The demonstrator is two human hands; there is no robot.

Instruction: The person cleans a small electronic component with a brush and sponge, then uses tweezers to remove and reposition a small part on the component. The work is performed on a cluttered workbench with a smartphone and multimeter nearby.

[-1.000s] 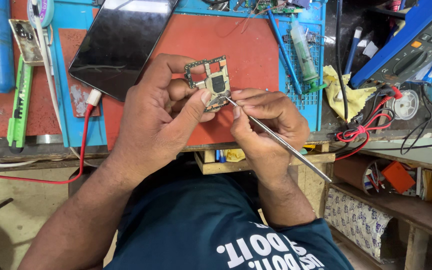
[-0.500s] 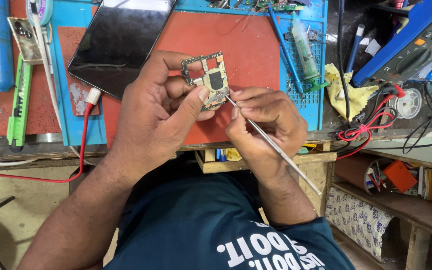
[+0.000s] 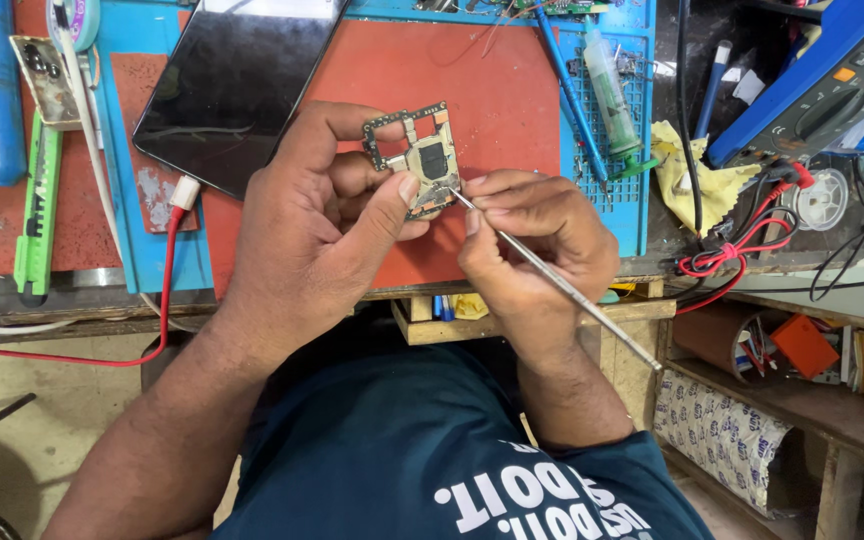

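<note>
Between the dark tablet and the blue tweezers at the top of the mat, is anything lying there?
Head view: only bare red mat lies between the tablet and the blue tweezers.

Your left hand (image 3: 327, 215) is raised, thumb and forefinger pinched closed, the other fingers curled behind. Your right hand (image 3: 537, 250) sits just beside it, fingers bunched in a pen-like grip; its fingertips seem pressed together. Both forearms angle inward.
</note>
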